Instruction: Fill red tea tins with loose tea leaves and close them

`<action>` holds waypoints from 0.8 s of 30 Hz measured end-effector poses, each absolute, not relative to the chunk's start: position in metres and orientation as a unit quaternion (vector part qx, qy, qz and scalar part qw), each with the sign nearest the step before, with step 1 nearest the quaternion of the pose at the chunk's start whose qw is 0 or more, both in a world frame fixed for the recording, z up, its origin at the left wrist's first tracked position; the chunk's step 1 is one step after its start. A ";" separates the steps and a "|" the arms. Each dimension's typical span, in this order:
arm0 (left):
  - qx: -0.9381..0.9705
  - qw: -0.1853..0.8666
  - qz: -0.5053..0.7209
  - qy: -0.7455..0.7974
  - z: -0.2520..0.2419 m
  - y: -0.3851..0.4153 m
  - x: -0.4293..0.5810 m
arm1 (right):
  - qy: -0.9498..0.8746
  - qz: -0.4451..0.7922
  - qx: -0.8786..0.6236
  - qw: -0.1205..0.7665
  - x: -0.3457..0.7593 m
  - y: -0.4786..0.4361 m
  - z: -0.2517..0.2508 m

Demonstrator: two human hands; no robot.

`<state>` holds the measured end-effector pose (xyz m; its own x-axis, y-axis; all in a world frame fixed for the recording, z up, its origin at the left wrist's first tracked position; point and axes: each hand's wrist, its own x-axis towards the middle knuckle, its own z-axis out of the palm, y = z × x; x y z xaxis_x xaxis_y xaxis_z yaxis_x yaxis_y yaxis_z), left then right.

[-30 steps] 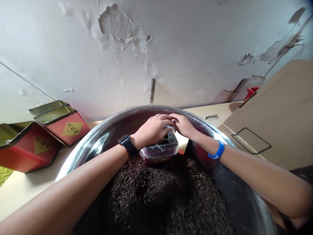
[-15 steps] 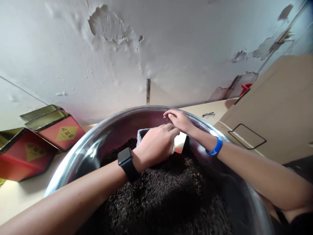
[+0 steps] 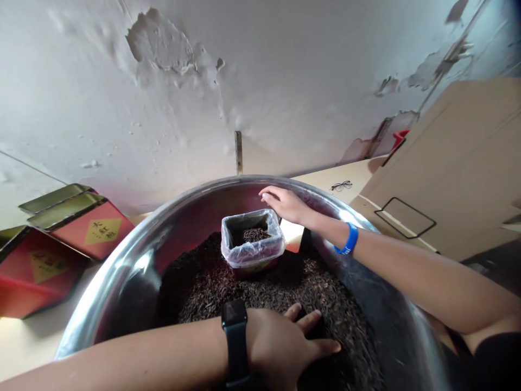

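Note:
A red tin (image 3: 256,269) lined with a clear plastic bag (image 3: 260,252) stands in loose dark tea leaves (image 3: 203,293). Some leaves show inside it. My left hand (image 3: 280,345), wearing a black watch, lies palm down on the leaves nearer me, its fingers spread and holding nothing visible. Beyond the tin's right edge is my right hand (image 3: 287,206), with a blue wristband; its fingers are loosely bent and apart, gripping nothing that I can see. Below it a bright pale panel (image 3: 292,236) shows beside the tin; what it belongs to is unclear.
A wide shiny metal basin (image 3: 97,293) surrounds the leaves. Open red tins (image 3: 101,231) with yellow labels stand left of it. On the right are eyeglasses (image 3: 341,185) and a large cardboard box (image 3: 456,163). Behind rises a peeling wall (image 3: 285,98).
My left hand has come down and towards me from over the tin to the leaves, its fingers spreading. This uncovers the tin's mouth. My right hand stays near the tin's right side.

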<state>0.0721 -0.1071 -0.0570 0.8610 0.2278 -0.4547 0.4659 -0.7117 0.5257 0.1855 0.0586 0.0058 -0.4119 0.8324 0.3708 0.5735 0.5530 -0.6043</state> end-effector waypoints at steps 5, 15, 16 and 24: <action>0.902 0.329 -0.197 0.198 -0.033 -0.107 0.074 | -0.819 0.211 -0.430 0.315 0.182 0.056 0.004; 0.872 0.319 -0.254 0.269 -0.015 -0.129 0.078 | -0.829 0.221 -0.426 0.286 0.181 0.054 0.001; 0.871 0.316 -0.259 0.271 -0.015 -0.130 0.080 | -0.830 0.224 -0.426 0.282 0.180 0.053 0.000; 0.863 0.310 -0.287 0.277 0.006 -0.129 0.087 | -0.844 0.219 -0.417 0.257 0.176 0.050 -0.007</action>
